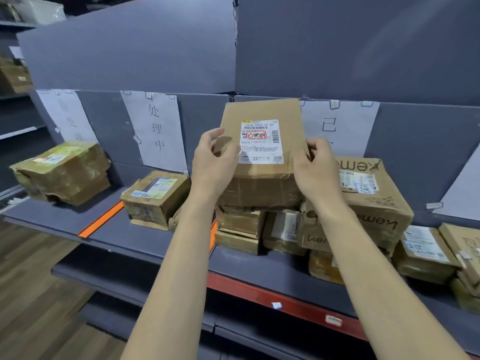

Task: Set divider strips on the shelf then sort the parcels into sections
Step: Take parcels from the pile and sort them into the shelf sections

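Observation:
I hold a brown cardboard parcel [262, 183] tilted up so its white label with a red-boxed mark faces me. My left hand [211, 165] grips its left edge and my right hand [315, 168] grips its right edge, above a pile of parcels [358, 216] on the grey shelf [145, 237]. An orange divider strip [100, 220] lies across the shelf at the left. A second orange strip [213, 235] shows beside my left forearm, mostly hidden. One taped parcel [62, 172] sits left of the first strip; another [155, 198] sits between the strips.
Paper signs with handwritten characters hang on the grey back panel: one at far left [67, 115], one in the middle [155, 128], one behind the held parcel [340, 126]. A red shelf edge [285, 300] runs below. More parcels [428, 253] crowd the right end. Wooden floor lies at lower left.

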